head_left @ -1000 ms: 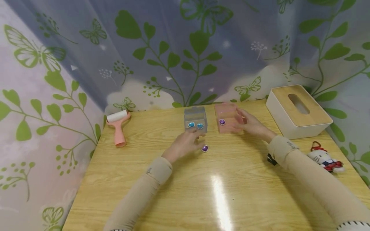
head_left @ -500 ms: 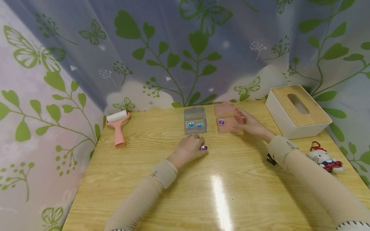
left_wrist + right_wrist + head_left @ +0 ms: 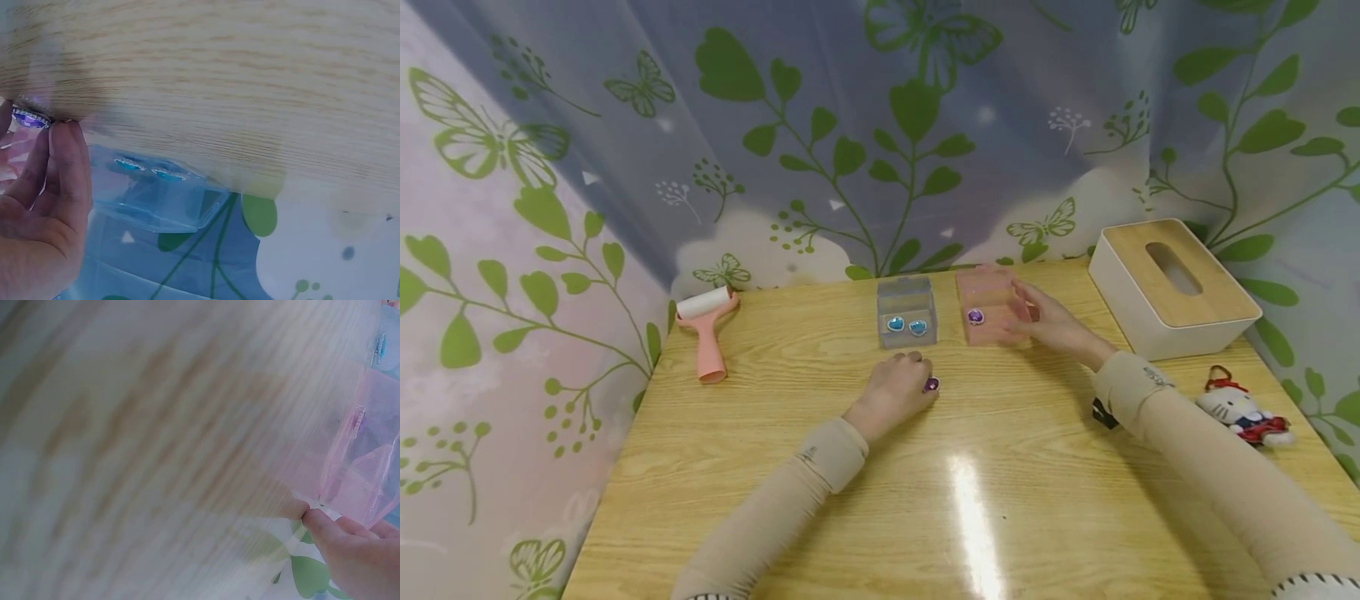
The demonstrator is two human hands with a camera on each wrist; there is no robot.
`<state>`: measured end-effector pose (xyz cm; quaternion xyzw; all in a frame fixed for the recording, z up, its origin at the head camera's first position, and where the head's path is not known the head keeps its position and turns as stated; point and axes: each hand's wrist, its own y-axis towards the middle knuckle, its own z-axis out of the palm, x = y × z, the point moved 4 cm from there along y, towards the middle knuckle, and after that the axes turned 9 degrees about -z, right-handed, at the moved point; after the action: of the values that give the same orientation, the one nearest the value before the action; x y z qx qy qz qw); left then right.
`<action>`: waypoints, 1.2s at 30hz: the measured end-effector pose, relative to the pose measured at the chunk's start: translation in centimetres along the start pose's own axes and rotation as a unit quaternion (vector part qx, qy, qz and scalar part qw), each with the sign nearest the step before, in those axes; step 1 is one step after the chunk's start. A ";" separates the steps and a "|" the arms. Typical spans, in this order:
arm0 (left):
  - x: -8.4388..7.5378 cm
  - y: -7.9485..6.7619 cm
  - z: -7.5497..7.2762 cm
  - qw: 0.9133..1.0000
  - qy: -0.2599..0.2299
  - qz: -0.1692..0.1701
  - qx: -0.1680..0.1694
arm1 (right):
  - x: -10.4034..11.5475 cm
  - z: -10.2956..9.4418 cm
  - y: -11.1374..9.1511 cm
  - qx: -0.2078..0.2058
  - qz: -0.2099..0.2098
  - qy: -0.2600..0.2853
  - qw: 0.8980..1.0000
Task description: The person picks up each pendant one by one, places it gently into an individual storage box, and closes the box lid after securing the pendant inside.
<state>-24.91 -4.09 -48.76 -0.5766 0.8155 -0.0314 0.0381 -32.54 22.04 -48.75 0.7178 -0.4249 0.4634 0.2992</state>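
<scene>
My left hand (image 3: 891, 396) pinches a purple gem (image 3: 932, 384) with a silvery beaded rim between thumb and fingertips, close over the table in front of the boxes; the fingers partly cover the gem. In the left wrist view the purple gem (image 3: 31, 117) shows between the fingertips. My right hand (image 3: 1052, 321) holds the right side of a small open pink clear box (image 3: 983, 335), thumb toward the front and fingers behind. Inside that box lies another purple gem (image 3: 975, 317). Just left stands a bluish clear box (image 3: 906, 340), lid up, with two blue gems (image 3: 896, 324) in it.
A pink lint roller (image 3: 707, 337) lies at the back left of the wooden table (image 3: 790, 500). At the right stand a white tissue box (image 3: 1172, 283) with a wooden top and a plush cat keychain (image 3: 1243, 417). A patterned curtain (image 3: 820, 125) hangs behind.
My left hand has drawn back from the front of the bluish box and closed its fingers on the loose purple gem. The right hand has stayed at the pink box.
</scene>
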 end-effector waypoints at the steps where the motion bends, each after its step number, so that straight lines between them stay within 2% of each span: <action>1: 0.0 0.0 0.0 1.000 -0.004 -0.001 -0.002 | 0.0 0.0 0.0 0.000 0.000 -0.001 1.000; 9: 0.3 -0.1 0.0 0.998 -0.057 0.000 -0.019 | -0.1 -0.1 0.2 0.001 0.000 -0.019 1.000; 17: 1.0 -0.2 0.2 0.991 -0.135 -0.005 -0.019 | -0.2 -0.1 0.2 0.004 0.001 -0.021 1.000; 23: 1.5 -0.2 0.2 0.977 -0.209 -0.007 -0.041 | -0.3 -0.1 0.4 0.002 0.002 -0.017 1.000; 28: 2.0 -0.2 -0.2 0.966 -0.255 -0.031 -0.030 | -0.6 -0.1 0.4 0.003 0.007 -0.017 1.000; 32: 2.2 -0.3 -0.5 0.954 -0.297 -0.044 -0.020 | -0.4 -0.1 0.3 0.004 0.009 -0.017 1.000; 36: 2.4 -0.3 -0.5 0.937 -0.345 -0.045 -0.019 | -0.4 -0.1 0.2 0.002 0.010 -0.022 1.000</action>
<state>-25.46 -6.50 -48.31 -0.5886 0.7261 0.1830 0.3048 -32.79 22.16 -49.04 0.7240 -0.4376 0.4515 0.2838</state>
